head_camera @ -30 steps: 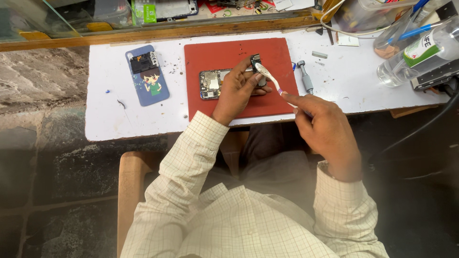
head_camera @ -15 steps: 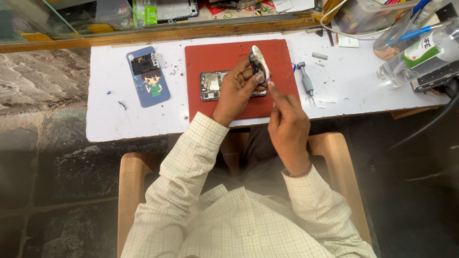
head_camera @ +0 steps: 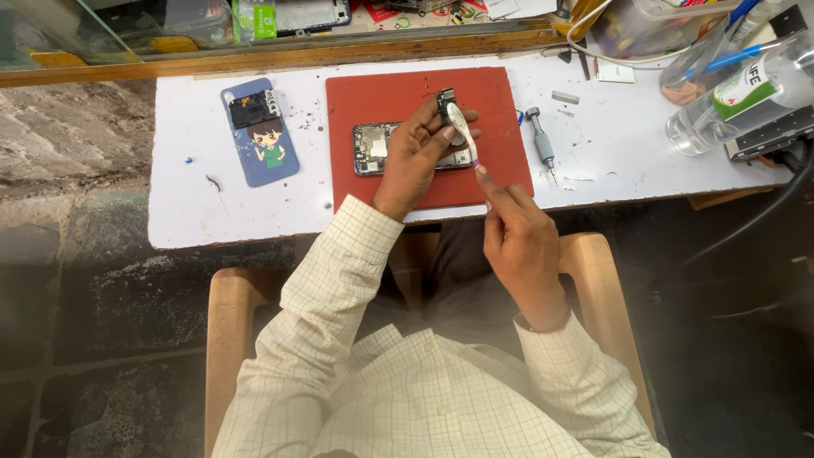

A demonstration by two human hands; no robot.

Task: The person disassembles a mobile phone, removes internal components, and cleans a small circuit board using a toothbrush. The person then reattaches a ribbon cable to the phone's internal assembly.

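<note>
Blue phone case (head_camera: 261,131) with cartoon figure, left on white tabletop (head_camera: 195,203). Grey screwdriver (head_camera: 541,144) right of red mat (head_camera: 381,97). Clear bottle (head_camera: 746,93) far right. Wooden stool (head_camera: 225,339) near.

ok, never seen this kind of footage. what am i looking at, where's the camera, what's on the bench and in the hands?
There is no machine here: a person in a checked shirt sits at a bench and works bare-handed. The one camera sits on the person's head and looks straight down, so the arms enter from the bottom of the picture.

On the white table lies a red mat, and on it an opened phone with its insides showing. The left hand rests over the phone and holds up a small dark part between its fingers. The right hand grips a thin white tool whose tip reaches that part.

Left of the mat lies a blue phone back cover with a cartoon figure. To the right lie a small screwdriver and a clear bottle.
</note>
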